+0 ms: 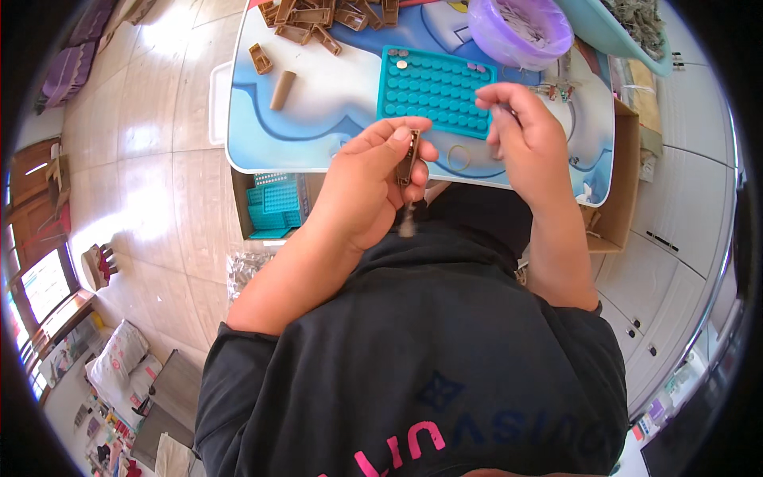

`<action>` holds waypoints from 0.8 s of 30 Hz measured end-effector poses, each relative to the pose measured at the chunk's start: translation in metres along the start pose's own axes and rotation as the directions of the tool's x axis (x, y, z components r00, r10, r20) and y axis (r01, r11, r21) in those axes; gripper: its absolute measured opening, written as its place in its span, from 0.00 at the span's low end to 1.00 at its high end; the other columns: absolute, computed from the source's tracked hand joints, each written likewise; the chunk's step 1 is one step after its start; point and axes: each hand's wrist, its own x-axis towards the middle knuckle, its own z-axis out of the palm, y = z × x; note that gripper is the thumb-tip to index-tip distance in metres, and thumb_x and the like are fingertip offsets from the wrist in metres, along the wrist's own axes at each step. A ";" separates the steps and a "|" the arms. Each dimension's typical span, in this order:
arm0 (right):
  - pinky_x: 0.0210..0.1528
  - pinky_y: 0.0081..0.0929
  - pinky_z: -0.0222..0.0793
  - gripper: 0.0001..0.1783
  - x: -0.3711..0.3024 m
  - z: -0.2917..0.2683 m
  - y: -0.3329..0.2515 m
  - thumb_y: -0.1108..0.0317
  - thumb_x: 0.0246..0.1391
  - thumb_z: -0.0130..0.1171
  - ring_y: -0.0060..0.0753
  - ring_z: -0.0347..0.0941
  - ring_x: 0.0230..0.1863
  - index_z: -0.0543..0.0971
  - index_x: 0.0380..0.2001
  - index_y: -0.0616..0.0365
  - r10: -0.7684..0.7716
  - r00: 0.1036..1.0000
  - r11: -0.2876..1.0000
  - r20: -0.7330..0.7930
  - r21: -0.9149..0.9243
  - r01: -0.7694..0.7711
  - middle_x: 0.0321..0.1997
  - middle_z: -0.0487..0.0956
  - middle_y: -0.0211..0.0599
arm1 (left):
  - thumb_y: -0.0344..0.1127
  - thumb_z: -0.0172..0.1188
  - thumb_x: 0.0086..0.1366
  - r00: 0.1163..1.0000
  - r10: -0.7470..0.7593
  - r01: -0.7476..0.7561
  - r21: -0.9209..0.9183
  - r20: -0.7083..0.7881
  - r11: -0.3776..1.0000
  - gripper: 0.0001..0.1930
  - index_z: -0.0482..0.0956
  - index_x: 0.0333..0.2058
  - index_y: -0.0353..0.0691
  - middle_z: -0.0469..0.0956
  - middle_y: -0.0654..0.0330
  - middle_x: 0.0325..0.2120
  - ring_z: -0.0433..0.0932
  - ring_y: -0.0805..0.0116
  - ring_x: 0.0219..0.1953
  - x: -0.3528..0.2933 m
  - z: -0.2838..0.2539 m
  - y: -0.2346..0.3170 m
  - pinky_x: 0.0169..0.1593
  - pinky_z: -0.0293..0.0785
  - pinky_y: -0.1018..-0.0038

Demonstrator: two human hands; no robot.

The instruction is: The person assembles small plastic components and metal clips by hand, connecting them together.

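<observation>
My left hand (358, 179) is closed round a small brown plastic casing (408, 159), its open side showing. A small blurred piece (408, 226) dangles below the casing. To the right, my right hand (531, 143) is raised at the near right corner of a teal tray (433, 95), with its fingers curled in. Something small and dark shows between its thumb and fingers, too little to name. Rows of round recesses cover the tray. A few small grey discs (399, 53) and one pale disc (402, 64) sit at its far left, with more grey discs (476, 67) at the far right.
Brown casings (314, 16) are heaped at the table's far left, near a brown cylinder (282, 90). A purple-lined bowl (520, 32) and a pale teal basin (628, 32) stand far right. A rubber band (458, 157) lies near the edge. Teal trays (274, 203) fill a box below.
</observation>
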 end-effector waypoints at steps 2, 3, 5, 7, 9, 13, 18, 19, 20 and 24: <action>0.33 0.32 0.69 0.09 0.014 0.006 0.017 0.77 0.52 0.49 0.40 0.74 0.34 0.74 0.36 0.57 -0.182 0.982 0.959 -0.043 -0.228 0.167 0.36 0.75 0.40 | 0.34 0.42 0.68 0.999 -0.014 0.014 0.013 -0.036 1.000 0.14 0.68 0.47 0.34 0.72 0.60 0.30 0.66 0.76 0.25 -0.001 0.005 -0.002 0.28 0.63 0.80; 0.35 0.34 0.69 0.09 0.019 0.008 0.021 0.77 0.50 0.51 0.44 0.73 0.36 0.74 0.36 0.57 -0.274 0.962 0.894 -0.007 -0.369 0.252 0.36 0.75 0.41 | 0.34 0.41 0.68 0.998 -0.030 0.030 0.005 -0.047 1.000 0.14 0.68 0.47 0.34 0.72 0.60 0.30 0.66 0.75 0.25 -0.001 0.005 -0.003 0.27 0.62 0.80; 0.37 0.36 0.69 0.09 0.023 0.011 0.027 0.76 0.49 0.53 0.48 0.72 0.37 0.74 0.36 0.56 -0.359 0.933 0.802 0.042 -0.498 0.331 0.37 0.74 0.42 | 0.34 0.41 0.67 0.997 -0.045 0.045 -0.003 -0.058 0.999 0.14 0.68 0.47 0.34 0.72 0.60 0.30 0.66 0.75 0.25 0.001 0.004 -0.004 0.27 0.62 0.80; 0.39 0.37 0.69 0.11 0.024 0.013 0.030 0.77 0.46 0.54 0.47 0.72 0.40 0.74 0.36 0.56 -0.406 0.910 0.768 0.079 -0.510 0.387 0.38 0.74 0.42 | 0.34 0.40 0.66 0.998 -0.055 0.054 -0.031 -0.014 0.998 0.14 0.68 0.46 0.34 0.71 0.60 0.29 0.66 0.75 0.24 0.002 0.001 -0.007 0.26 0.62 0.80; 0.40 0.36 0.69 0.11 0.022 0.012 0.027 0.77 0.46 0.55 0.47 0.72 0.41 0.74 0.36 0.57 -0.396 0.916 0.797 0.058 -0.473 0.375 0.38 0.74 0.42 | 0.34 0.40 0.65 0.998 -0.064 0.063 -0.031 -0.026 0.998 0.14 0.67 0.45 0.34 0.70 0.60 0.28 0.65 0.75 0.24 0.004 -0.001 -0.008 0.25 0.61 0.80; 0.40 0.34 0.68 0.10 0.017 0.003 0.021 0.77 0.45 0.56 0.45 0.72 0.39 0.75 0.35 0.58 -0.296 0.955 0.913 -0.036 -0.304 0.271 0.36 0.74 0.41 | 0.33 0.41 0.62 0.992 -0.115 0.113 -0.043 -0.053 0.993 0.13 0.66 0.42 0.34 0.68 0.61 0.25 0.62 0.76 0.22 0.005 -0.003 -0.009 0.23 0.57 0.81; 0.38 0.31 0.67 0.08 0.015 -0.002 0.026 0.75 0.46 0.56 0.42 0.72 0.36 0.78 0.33 0.59 -0.281 0.957 0.903 -0.069 -0.356 0.240 0.35 0.74 0.40 | 0.31 0.40 0.59 0.988 -0.150 0.148 -0.037 -0.038 0.988 0.13 0.65 0.41 0.34 0.66 0.61 0.24 0.59 0.76 0.20 0.007 -0.005 -0.011 0.21 0.55 0.81; 0.37 0.30 0.67 0.07 0.015 -0.001 0.028 0.74 0.47 0.57 0.41 0.72 0.35 0.79 0.32 0.59 -0.289 0.954 0.899 -0.080 -0.365 0.242 0.34 0.74 0.39 | 0.30 0.40 0.58 0.988 -0.150 0.148 -0.036 -0.034 0.988 0.13 0.65 0.41 0.34 0.66 0.61 0.24 0.59 0.76 0.20 0.007 -0.005 -0.012 0.20 0.55 0.81; 0.37 0.30 0.67 0.07 0.015 0.001 0.029 0.74 0.47 0.57 0.41 0.72 0.35 0.79 0.32 0.59 -0.289 0.954 0.899 -0.081 -0.365 0.242 0.34 0.74 0.39 | 0.30 0.40 0.58 0.988 -0.149 0.148 -0.036 -0.034 0.988 0.13 0.65 0.41 0.34 0.66 0.61 0.24 0.59 0.76 0.20 0.007 -0.005 -0.012 0.20 0.55 0.81; 0.34 0.30 0.68 0.07 0.017 0.007 0.033 0.70 0.46 0.59 0.39 0.72 0.32 0.80 0.31 0.58 -0.325 0.942 0.856 -0.080 -0.449 0.257 0.32 0.74 0.36 | 0.29 0.41 0.57 0.991 -0.117 0.118 0.002 -0.062 0.993 0.13 0.66 0.41 0.33 0.66 0.60 0.23 0.58 0.76 0.19 0.006 -0.003 -0.012 0.20 0.54 0.81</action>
